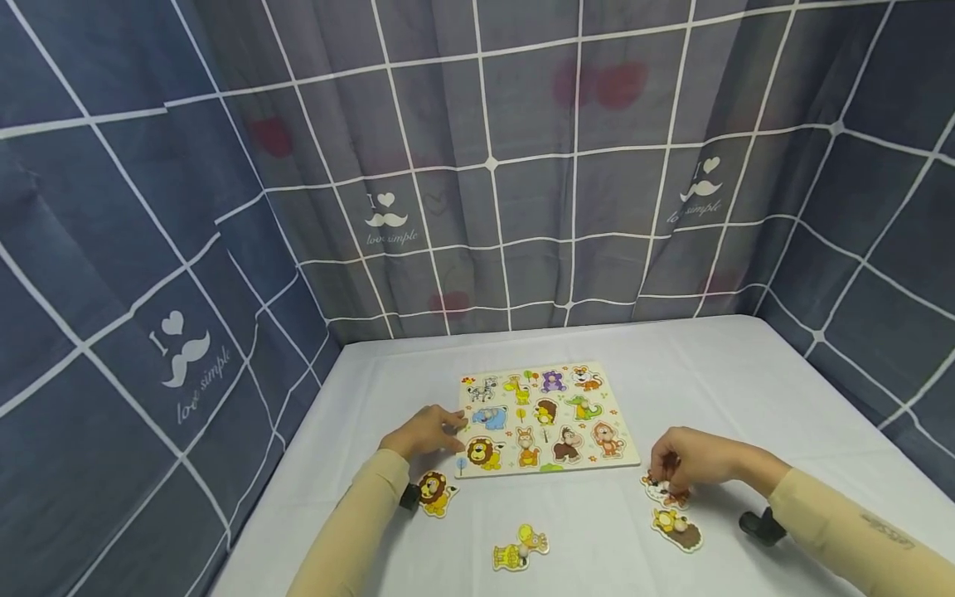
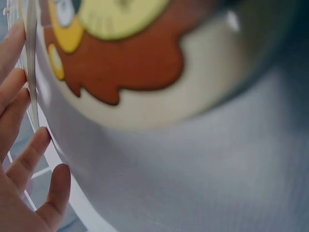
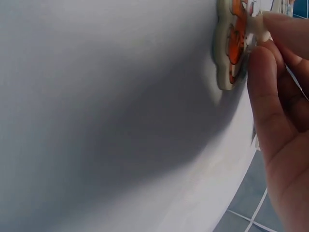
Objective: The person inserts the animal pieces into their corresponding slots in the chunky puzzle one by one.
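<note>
An animal puzzle board [image 1: 507, 475] lies on the white table. Along its left edge rests my left hand [image 1: 427, 430], fingers extended and touching the side; the left wrist view shows those fingers [image 2: 30, 157] straight. A lion puzzle piece [image 1: 435, 495] lies by the left wrist and looms large in that wrist's view. To the right of the board, my right hand [image 1: 690, 458] pinches the pale knob of an orange-and-white animal puzzle piece [image 3: 235, 43] between thumb and finger. That piece is partly hidden under the hand in the head view. Just below it lies a hedgehog puzzle piece [image 1: 681, 532].
A giraffe puzzle piece [image 1: 522, 549] lies at the front middle of the table. Several animal pictures fill the board, some with knobs. Dark grid-patterned curtains [image 1: 537, 207] hang behind the table and at both sides.
</note>
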A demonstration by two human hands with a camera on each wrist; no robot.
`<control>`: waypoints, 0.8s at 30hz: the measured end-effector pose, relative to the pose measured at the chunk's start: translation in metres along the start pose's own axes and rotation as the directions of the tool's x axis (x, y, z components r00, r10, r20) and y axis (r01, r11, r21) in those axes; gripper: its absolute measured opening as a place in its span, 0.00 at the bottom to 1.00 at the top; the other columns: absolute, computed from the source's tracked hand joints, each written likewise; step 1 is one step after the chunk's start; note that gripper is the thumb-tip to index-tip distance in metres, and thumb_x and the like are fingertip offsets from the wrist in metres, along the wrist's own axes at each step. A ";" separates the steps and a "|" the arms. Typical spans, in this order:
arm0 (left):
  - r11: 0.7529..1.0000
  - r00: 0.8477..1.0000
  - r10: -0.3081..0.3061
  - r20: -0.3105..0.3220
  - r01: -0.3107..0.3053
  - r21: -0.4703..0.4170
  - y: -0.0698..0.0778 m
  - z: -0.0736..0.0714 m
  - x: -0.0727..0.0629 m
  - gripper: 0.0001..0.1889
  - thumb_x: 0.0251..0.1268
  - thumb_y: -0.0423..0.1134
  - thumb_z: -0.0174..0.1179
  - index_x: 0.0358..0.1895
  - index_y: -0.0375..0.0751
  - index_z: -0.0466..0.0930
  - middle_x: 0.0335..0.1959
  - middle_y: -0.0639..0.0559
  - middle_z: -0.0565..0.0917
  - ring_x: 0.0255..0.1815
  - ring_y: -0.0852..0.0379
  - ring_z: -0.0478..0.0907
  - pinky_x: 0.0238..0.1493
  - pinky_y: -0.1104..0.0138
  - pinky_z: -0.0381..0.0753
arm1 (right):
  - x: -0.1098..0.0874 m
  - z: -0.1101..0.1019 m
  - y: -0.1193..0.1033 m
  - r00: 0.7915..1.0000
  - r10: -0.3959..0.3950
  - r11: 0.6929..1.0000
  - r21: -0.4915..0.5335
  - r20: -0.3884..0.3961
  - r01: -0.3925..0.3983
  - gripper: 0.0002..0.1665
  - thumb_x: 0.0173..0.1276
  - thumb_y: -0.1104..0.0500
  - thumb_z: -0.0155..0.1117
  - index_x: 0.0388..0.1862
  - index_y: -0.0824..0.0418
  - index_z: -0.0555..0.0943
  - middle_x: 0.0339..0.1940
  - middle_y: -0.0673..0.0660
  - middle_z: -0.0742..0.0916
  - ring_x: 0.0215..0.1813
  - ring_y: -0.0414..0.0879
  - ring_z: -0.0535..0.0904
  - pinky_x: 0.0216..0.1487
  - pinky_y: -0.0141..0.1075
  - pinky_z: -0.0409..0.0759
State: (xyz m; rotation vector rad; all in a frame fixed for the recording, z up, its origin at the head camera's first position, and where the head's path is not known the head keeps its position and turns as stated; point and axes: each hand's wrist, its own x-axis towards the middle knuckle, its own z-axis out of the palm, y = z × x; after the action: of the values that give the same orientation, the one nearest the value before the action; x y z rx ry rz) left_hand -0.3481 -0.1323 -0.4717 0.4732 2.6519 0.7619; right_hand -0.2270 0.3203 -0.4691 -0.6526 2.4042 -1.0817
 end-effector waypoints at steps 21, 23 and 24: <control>1.000 1.000 -0.005 0.009 0.004 0.016 0.001 0.000 -0.002 0.28 0.55 0.44 0.74 0.62 0.48 0.81 0.73 0.57 0.72 0.78 0.43 0.63 0.78 0.47 0.61 | -0.005 0.008 0.003 0.998 -0.057 0.998 -0.009 -0.011 0.057 0.09 0.51 0.72 0.72 0.27 0.61 0.83 0.23 0.48 0.86 0.23 0.33 0.78 0.20 0.25 0.77; 1.000 1.000 -0.010 0.005 0.009 0.018 0.002 0.000 -0.003 0.28 0.55 0.44 0.74 0.62 0.48 0.81 0.72 0.57 0.73 0.77 0.43 0.63 0.78 0.47 0.61 | -0.005 0.008 0.003 0.998 -0.067 0.998 -0.012 -0.016 0.067 0.09 0.51 0.72 0.72 0.26 0.61 0.83 0.23 0.47 0.86 0.23 0.33 0.78 0.20 0.25 0.77; 1.000 1.000 -0.013 0.004 0.012 0.019 0.002 0.000 -0.004 0.28 0.54 0.44 0.74 0.62 0.48 0.81 0.72 0.57 0.73 0.77 0.43 0.64 0.78 0.47 0.61 | -0.005 0.008 0.004 0.997 -0.071 0.997 -0.011 -0.015 0.071 0.09 0.51 0.72 0.72 0.26 0.60 0.83 0.24 0.47 0.87 0.23 0.33 0.78 0.19 0.25 0.77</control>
State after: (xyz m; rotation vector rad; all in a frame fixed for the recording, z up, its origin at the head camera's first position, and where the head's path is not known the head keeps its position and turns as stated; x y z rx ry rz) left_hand -0.3445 -0.1322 -0.4695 0.4622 2.6582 0.7322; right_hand -0.2195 0.3210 -0.4757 -0.7405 2.4183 -1.1071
